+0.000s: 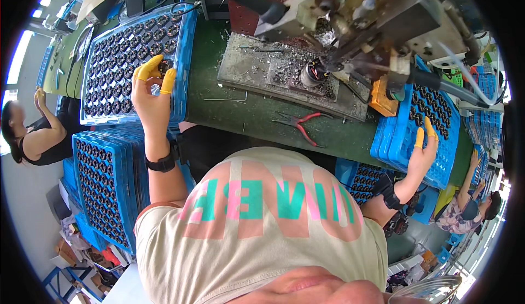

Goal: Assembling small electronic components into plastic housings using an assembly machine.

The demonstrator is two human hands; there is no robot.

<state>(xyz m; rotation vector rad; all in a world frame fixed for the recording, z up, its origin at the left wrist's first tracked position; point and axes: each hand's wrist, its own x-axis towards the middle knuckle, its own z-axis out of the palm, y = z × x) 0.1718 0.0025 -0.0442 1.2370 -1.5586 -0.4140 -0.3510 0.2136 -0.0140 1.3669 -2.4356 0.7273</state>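
Observation:
My left hand (150, 88), yellow covers on its fingertips, is over the blue tray (187, 79) at left. Its curled thumb and finger close around a dark round part (167, 63), like a small motor stator; whether it is lifted clear of the tray cannot be made out. At right, my right hand (425, 148), also with yellow fingertip covers, has its fingers apart at the near edge of the parts in another blue tray (402, 134). Between the hands, one round part with coloured wires (314, 73) sits under the head of a metal machine (350, 41).
Red-handled pliers (302, 126) and a bent metal hex key (232, 99) lie on the green bench (219, 119). Metal scraps litter the machine's base plate (240, 66). An orange block (384, 97) stands beside it. Stacked part trays (104, 189) rise at lower left. Other people work at both sides.

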